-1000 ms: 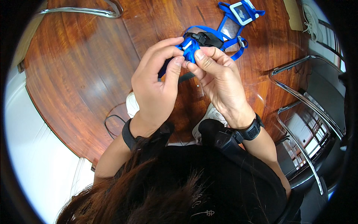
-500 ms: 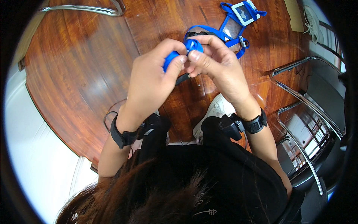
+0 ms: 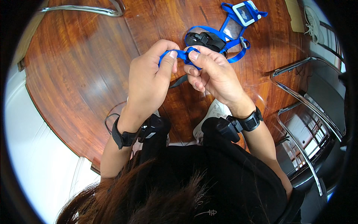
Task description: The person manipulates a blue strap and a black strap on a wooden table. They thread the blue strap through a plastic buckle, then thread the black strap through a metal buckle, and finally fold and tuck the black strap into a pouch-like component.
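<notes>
As my fingertips move apart: a short stretch of blue ribbon [image 3: 182, 55] shows between them, where half a second ago it was bunched up with my hands close together.
Ribbon's place: up in front of me, running from under my left thumb across to my right thumb, above the wooden surface [image 3: 93, 67].
Left hand [image 3: 149, 76]: thumb and forefinger pinch one side of the ribbon; how the hidden fingers lie, I cannot tell.
Right hand [image 3: 223, 76]: thumb presses a folded bit of ribbon against the forefinger, while the other fingers curl below.
Gap between my thumbs: I judge that the fold now sits mainly in my right grip, and the drawn-out part makes its lie easier to read.
Black bundle [image 3: 205, 41]: just beyond my right fingertips, less covered by them than half a second ago.
Dark strap [image 3: 179, 81]: below the gap between my hands.
Blue lanyard [image 3: 235, 58]: beyond my right knuckles, beside the bundle.
White-framed device [image 3: 246, 14]: farthest from my right fingers, off to their right, a blue band across it.
</notes>
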Motion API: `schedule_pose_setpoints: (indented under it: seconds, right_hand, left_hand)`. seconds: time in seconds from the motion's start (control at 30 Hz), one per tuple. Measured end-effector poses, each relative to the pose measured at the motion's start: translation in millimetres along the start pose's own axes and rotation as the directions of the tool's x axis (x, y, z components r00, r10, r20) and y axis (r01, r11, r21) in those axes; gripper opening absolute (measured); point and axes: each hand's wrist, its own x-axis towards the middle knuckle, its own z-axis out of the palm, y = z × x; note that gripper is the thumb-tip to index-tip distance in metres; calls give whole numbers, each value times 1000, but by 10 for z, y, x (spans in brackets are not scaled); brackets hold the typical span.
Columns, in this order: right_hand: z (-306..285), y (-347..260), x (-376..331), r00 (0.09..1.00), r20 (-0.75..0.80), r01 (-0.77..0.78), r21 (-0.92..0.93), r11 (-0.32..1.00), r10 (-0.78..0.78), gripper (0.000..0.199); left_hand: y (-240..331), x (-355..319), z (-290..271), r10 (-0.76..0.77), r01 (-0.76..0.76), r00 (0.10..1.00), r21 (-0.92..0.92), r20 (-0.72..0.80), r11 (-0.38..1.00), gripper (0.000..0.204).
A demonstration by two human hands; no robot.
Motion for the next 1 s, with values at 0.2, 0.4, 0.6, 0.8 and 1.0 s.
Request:
schedule_pose_setpoints:
  seconds: [0.2,0.4,0.6,0.8,1.0]
  right_hand:
    - [65,87,33,1000,14,14,99,995,-16,20]
    - [91,152,0,992,-89,84,0,996,-84,20]
    - [41,71,-34,991,-102,44,-337,940,-83,19]
    - [114,1,10,995,-68,36,-450,892,-74,28]
    - [208,105,21,988,-125,40,-333,942,-86,29]
  left_hand:
    - [-27,88,-32,-152,147,988,-230,-4,962,12]
    - [-20,108,-154,-111,136,983,-182,145,974,13]
    - [21,9,-166,63,-93,982,162,179,982,17]
    - [1,39,-88,-116,123,985,-45,128,991,17]
    - [-62,118,-209,-325,464,885,-557,334,689,15]
